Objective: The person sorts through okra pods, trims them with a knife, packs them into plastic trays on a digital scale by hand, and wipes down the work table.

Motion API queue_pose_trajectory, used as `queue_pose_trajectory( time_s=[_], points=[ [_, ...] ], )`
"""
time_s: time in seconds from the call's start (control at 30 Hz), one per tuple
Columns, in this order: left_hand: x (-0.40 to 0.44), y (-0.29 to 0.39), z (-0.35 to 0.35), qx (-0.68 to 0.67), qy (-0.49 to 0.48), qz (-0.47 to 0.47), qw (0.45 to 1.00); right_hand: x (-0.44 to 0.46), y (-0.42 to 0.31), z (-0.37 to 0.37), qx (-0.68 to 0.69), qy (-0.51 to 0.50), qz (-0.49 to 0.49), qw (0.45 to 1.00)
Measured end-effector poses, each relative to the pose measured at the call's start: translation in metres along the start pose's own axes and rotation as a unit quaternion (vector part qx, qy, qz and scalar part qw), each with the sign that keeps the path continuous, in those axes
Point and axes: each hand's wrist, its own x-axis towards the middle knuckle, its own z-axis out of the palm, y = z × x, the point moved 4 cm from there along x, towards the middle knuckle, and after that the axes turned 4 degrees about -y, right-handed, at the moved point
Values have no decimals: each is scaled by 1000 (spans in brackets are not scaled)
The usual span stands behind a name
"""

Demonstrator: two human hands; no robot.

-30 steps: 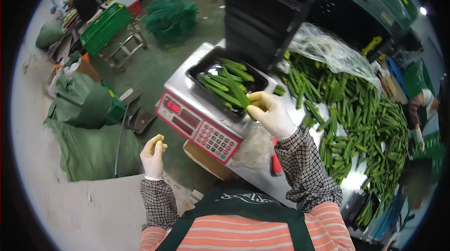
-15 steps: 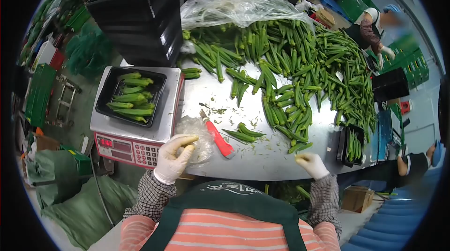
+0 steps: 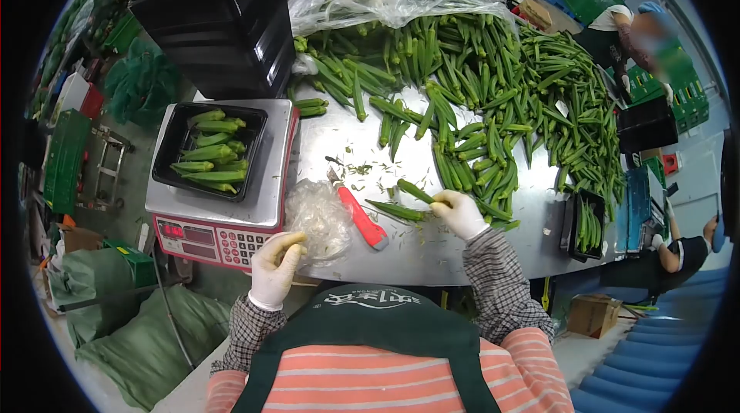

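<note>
"Right hand, white-gloved, right of centre, pinching one slim green okra pod by its end!"
"And the left hand?"
"Lower left of centre, fingers curled, narrow gap, nothing visible inside, just beside that crumpled clear plastic."
"How's the pod handle?"
"Light, fairly stiff, easily bruised, I'd judge; mid-body, gentle pinch!"

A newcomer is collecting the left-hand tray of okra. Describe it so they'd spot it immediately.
Start at the metal table; toward its left end is the red-fronted scale. On it sits a shallow black tray of green okra pods. Unlike the right-hand tray of okra, near the table's other end, it rests on a scale.
</note>
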Motion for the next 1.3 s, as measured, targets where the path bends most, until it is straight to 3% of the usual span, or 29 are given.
queue_pose_trajectory(
  time_s=[0.13, 0.27, 0.37, 0.5, 0.6, 0.7, 0.77, 0.87, 0.9, 0.97, 1.03, 1.07, 1.1, 1.2, 1.3],
  points=[
    [15, 14, 16, 27, -45, 14, 999, -11, -18, -19, 292, -94, 65, 950],
    [20, 12, 23, 47, -48, 41, 997, -13, -14, -13, 384, -86, 58, 918],
    [17, 6, 23, 25, -44, 30, 998, -4, 3, -3, 273, -35, 127, 953],
    [15, 4, 22, 5, -46, 2, 999, -2, 6, -1, 295, -23, 136, 945],
    [16, 4, 26, 1, -49, -8, 999, -8, -4, -12, 289, -64, 82, 951],
    [15, 6, 27, 9, -54, -12, 998, -46, -3, -57, 122, -186, 57, 973],
    [15, 10, 28, 8, -55, -23, 998, -81, 22, -85, -1, -264, 97, 960],
    [18, 0, 29, 12, -70, -34, 997, -108, 41, -94, -231, -183, 134, 946],
    [20, -3, 30, 9, -83, -49, 995, -97, 37, -84, -193, -152, 121, 962],
    [24, -1, 38, 18, -87, -37, 995, -71, 28, -49, -68, -21, -11, 997],
    [25, 2, 42, 19, -88, -34, 995, -45, 5, -26, -140, 29, -43, 989],
    [23, 3, 45, 15, -88, -38, 995, -32, 5, -18, -138, 101, -50, 984],
    [23, 4, 47, 10, -87, -40, 995, -16, 11, -13, -174, 136, -31, 975],
    [18, -4, 46, 33, -96, -45, 994, 16, 17, -4, -299, 114, 119, 940],
    [18, 0, 41, 47, -88, -40, 994, 26, 28, -4, -319, 106, 141, 931]
  ],
)
